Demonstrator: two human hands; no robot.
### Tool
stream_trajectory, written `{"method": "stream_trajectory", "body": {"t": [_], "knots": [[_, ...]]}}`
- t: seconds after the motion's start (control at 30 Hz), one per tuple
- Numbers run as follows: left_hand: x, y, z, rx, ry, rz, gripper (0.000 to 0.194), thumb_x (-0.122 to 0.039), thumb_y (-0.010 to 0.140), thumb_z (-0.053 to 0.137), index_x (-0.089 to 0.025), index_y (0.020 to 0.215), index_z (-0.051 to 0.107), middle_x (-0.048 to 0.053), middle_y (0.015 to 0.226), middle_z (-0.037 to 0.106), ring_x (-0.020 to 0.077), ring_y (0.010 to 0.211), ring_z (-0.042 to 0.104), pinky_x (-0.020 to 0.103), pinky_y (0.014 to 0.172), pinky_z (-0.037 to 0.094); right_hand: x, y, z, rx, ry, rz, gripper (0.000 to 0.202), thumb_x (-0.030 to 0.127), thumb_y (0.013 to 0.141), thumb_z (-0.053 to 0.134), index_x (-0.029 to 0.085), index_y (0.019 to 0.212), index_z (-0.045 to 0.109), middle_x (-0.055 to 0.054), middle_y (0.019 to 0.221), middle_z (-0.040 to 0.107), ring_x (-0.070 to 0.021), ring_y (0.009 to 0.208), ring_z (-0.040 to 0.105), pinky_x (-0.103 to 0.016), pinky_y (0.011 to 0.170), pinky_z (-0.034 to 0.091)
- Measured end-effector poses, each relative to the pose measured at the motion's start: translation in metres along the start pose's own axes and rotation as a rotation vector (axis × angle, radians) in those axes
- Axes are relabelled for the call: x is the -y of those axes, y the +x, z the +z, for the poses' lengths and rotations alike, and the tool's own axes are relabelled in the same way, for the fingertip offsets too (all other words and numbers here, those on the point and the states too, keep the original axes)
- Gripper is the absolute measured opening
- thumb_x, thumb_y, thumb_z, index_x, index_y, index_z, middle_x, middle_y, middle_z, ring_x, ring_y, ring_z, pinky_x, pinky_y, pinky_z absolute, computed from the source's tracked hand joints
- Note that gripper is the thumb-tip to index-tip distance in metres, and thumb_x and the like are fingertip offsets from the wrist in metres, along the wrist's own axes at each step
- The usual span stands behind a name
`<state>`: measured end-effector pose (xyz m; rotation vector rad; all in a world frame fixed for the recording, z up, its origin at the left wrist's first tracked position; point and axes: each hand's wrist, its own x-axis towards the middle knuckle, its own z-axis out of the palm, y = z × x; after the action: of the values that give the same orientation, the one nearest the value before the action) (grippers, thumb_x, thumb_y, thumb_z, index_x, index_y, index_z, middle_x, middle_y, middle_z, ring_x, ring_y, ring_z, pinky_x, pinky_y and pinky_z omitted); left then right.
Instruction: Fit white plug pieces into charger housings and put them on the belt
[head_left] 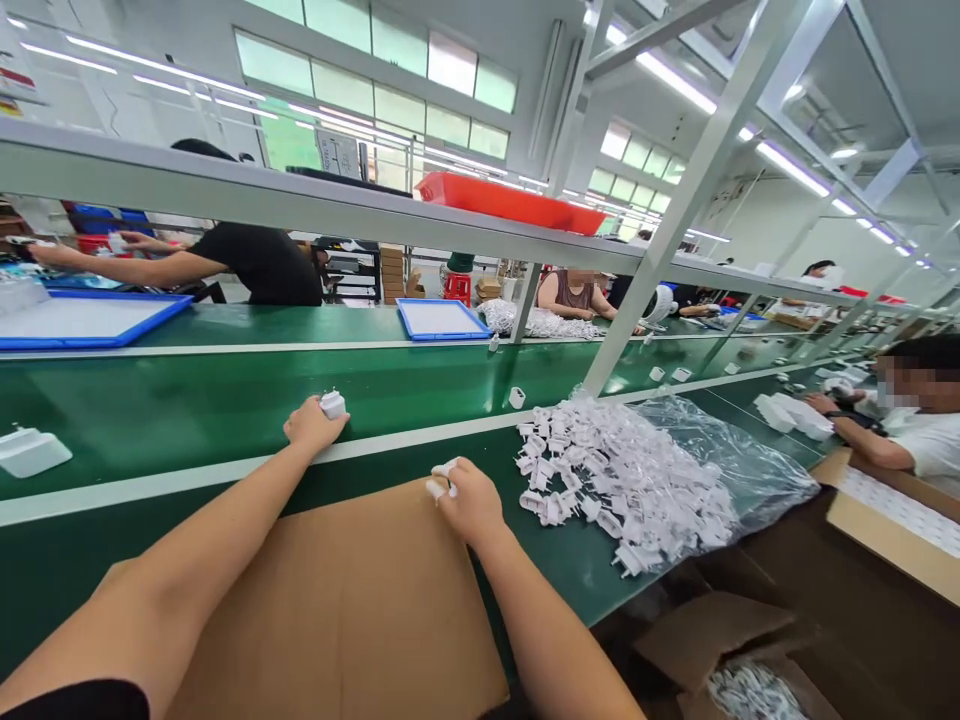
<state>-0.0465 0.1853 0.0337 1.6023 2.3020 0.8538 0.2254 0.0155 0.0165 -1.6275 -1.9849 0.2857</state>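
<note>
My left hand [313,428] is over the green conveyor belt [420,390], its fingers closed around a white plug adapter [332,404] with small pins on top. Nearer to me, my right hand [474,502] is above the far corner of a brown cardboard sheet [337,600]. Its fingers are pinched together, with white at the tips. Whether that white is finger covers or a small part, I cannot tell. To the right of this hand lies a large heap of white plastic plug parts [622,480], partly on a clear plastic bag [720,450].
Several white adapters are spread along the belt, one large housing [34,452] at far left. A slanted metal post [675,200] rises behind the heap. A shelf overhead carries a red tray [510,203]. An open carton [750,650] stands low at right. Co-workers sit across and at right.
</note>
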Motion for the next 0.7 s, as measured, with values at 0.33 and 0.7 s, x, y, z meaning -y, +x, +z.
{"method": "stream_trajectory", "body": {"t": [0.33,0.7], "knots": [[0.017,-0.084,0.027,-0.020,-0.153,0.671,0.042,-0.043,0.089,0.054,-0.019,0.123,0.064,0.014,0.133,0.065,0.0344,0.127,0.056,0.054,0.110,0.044,0.015,-0.004,0.016,0.138,-0.082,-0.126,0.031,0.046,0.091,0.070,0.027,0.115,0.076,-0.002,0.108,0.073,-0.0206,0.102,0.069,-0.028,0.077,0.049],[0.018,-0.090,0.032,0.156,-0.196,1.068,0.032,-0.045,0.096,0.051,-0.021,0.096,0.073,0.010,0.107,0.076,0.0296,0.107,0.068,0.048,0.099,0.052,0.015,-0.002,0.019,0.094,-0.103,-0.057,0.030,0.050,0.091,0.071,0.026,0.109,0.076,-0.002,0.104,0.075,-0.0217,0.101,0.061,-0.035,0.089,0.040]]}}
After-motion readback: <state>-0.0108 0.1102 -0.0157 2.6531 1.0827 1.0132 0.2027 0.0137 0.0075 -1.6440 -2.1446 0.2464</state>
